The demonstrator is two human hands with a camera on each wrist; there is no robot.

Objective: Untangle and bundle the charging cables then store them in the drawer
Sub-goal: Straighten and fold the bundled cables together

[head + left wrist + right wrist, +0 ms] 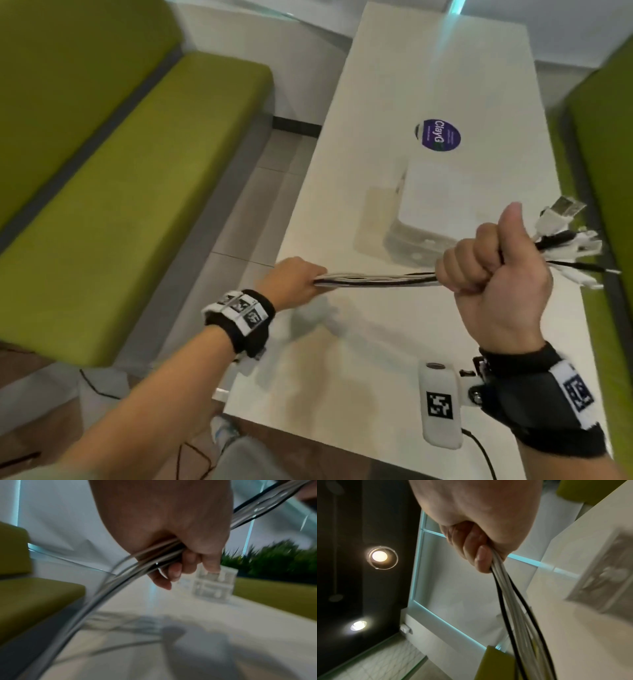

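Item: charging cables (376, 279), black and white, stretched level above the white counter (428, 85) between my two hands; my right hand (493, 270) has its fingers (459, 263) curled tight round them, thumb up, with the plugs (568, 236) fanning out past the counter's right edge. My left hand (294, 279) grips the other end at the counter's left edge, its fingers (175, 572) wrapped round the strands. Surroundings: clear drawer unit (455, 205) on the counter behind the cables, green bench (113, 222) to the left.
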